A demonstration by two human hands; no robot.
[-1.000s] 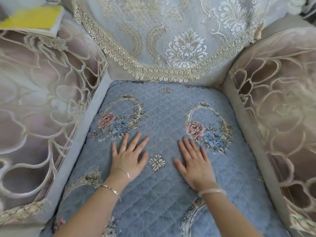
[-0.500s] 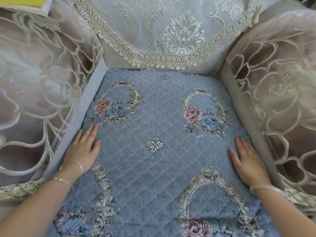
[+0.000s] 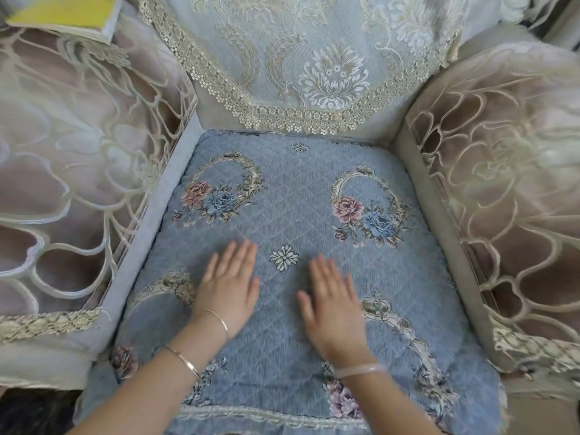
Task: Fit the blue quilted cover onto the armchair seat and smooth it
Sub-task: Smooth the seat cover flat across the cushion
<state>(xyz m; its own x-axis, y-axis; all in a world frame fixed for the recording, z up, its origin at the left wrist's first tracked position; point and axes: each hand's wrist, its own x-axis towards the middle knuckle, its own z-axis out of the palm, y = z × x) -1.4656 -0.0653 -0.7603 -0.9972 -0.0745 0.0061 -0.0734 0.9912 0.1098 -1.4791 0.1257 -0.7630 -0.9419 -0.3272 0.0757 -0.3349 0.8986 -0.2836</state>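
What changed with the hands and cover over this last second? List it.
Both hands swept outward to the seat's side edges, then came back: the left hand and right hand again lie flat and open near the middle of the blue quilted cover. Nothing was gripped. The cover stays spread on the seat.

Armchair surroundings, seen from above. Left armrest (image 3: 78, 171) and right armrest (image 3: 502, 183) carry sheer mauve covers embroidered with cream petal outlines. The backrest throw (image 3: 314, 51) is pale blue damask edged in lace. A yellow-covered book (image 3: 66, 14) lies at upper left. Lighting is soft and even.
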